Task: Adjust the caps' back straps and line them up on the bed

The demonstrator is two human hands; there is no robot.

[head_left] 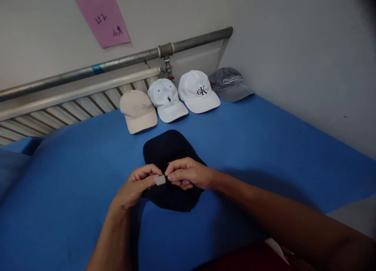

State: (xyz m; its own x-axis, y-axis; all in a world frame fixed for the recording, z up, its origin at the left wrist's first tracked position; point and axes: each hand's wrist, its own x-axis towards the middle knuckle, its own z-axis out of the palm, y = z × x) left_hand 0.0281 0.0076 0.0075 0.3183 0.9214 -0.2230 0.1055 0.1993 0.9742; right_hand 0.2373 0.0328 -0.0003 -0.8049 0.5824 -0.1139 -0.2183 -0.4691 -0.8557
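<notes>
Possibly about to lose the tab [160, 180]: gripped by fingertips alone, small, easily slipped. Could also drag the cap [167, 147] askew across the counter [264, 145] if pulled unevenly. Pinching with the left hand [133, 188], nearly closed, thumb and forefinger on the tab's left end. Pinching likewise with the right hand [188, 173], narrow, at the right end. Resting both over the cap, mid-counter, well apart from the row of caps [167, 98] by the wall.
</notes>
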